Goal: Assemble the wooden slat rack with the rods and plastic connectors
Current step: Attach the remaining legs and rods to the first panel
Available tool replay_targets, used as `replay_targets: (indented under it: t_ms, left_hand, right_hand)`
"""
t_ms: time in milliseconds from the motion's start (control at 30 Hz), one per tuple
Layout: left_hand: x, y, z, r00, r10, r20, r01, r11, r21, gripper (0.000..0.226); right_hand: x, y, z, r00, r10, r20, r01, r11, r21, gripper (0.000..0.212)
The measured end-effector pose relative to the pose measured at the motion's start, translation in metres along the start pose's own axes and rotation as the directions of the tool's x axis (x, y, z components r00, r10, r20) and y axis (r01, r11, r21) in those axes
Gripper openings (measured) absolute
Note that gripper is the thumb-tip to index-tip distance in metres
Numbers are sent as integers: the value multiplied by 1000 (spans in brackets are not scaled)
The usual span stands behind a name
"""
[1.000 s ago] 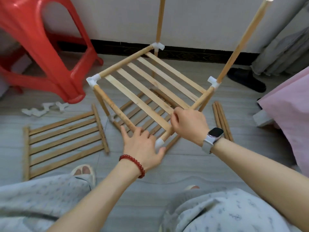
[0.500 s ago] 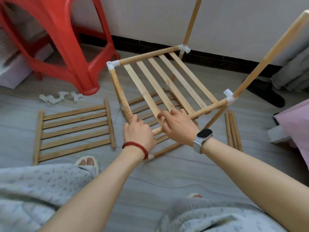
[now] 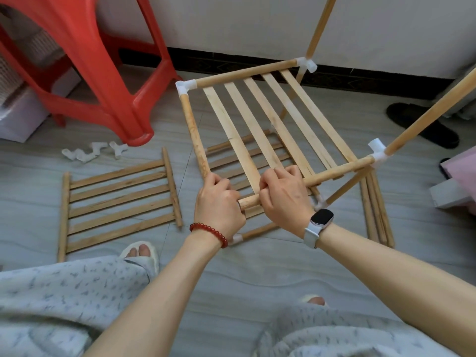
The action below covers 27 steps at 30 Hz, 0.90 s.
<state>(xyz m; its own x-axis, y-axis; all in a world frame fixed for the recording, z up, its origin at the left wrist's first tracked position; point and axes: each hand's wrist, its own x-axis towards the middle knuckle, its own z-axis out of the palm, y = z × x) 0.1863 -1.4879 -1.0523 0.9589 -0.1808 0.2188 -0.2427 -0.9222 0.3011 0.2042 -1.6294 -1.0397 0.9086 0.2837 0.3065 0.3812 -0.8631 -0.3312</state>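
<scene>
Gripping the near corner of the slat shelf (image 3: 270,124), the hands have shifted: the left hand (image 3: 219,202), flat under the corner a second ago, now curls round the side rod (image 3: 193,135), while the right hand (image 3: 283,194) clasps the front rod (image 3: 334,171), whose bare end pokes out between them with no connector visible, so that joint looks undone. Spare connectors (image 3: 92,152) lie on the floor (image 3: 231,274) by the red stool (image 3: 103,73), a loose slat panel (image 3: 116,199) lies left, and spare rods (image 3: 376,215) lie right.

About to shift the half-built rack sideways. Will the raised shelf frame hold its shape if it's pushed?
Probably not rigidly: the near corner of the shelf frame looks unjoined, with a bare rod end between the left hand and right hand. Thin rods and slats suggest it is light and may rack or tip.
</scene>
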Motion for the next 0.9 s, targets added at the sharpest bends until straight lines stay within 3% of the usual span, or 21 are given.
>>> replay_targets:
  t_ms: [167, 300, 367, 433, 500, 567, 600, 633, 700, 833, 900]
  left_hand:
    - [3, -3, 5, 1000, -18, -24, 17, 999, -45, 15]
    - [6, -7, -3, 996, -46, 73, 57, 986, -160, 21]
    - [1, -10, -11, 973, -116, 201, 164, 956, -243, 48]
    - [-12, -10, -23, 937, -209, 281, 323, 827, -460, 79]
    - [-25, -5, -30, 876, -362, 317, 473, 525, -708, 84]
    - [-27, 2, -30, 762, -509, 400, 536, 151, -831, 54]
    - [-24, 5, -28, 698, -556, 452, 563, 37, -825, 33]
    - [-17, 8, -26, 646, -586, 489, 606, 5, -795, 21]
    - [-3, 13, -24, 603, -622, 500, 661, 39, -749, 26]
    - [12, 8, -16, 546, -679, 492, 688, 27, -725, 46]
    - [16, 2, -16, 541, -637, 549, 716, 5, -699, 42]
  right_hand:
    - [1, 2, 2, 1000, -14, -2, 14, 1000, 2, 26]
    - [3, 3, -5, 969, -114, 219, 129, 990, -56, 38]
    - [1, 7, -11, 940, -158, 302, 195, 976, -97, 41]
    - [-1, 6, -19, 924, -167, 345, 211, 973, -92, 36]
    - [-2, 3, -28, 920, -133, 369, 151, 988, -21, 28]
    - [-1, -1, -35, 924, -71, 375, 69, 997, 21, 28]
    - [1, -1, -37, 937, -36, 346, 33, 999, 16, 28]
    - [3, 0, -37, 956, -8, 292, 9, 1000, -2, 26]
    - [9, 8, -36, 980, 44, 194, -25, 995, -98, 20]
    - [15, 35, -31, 964, 161, 213, -104, 961, -257, 26]
    - [13, 43, -28, 981, 93, 173, -42, 959, -279, 33]
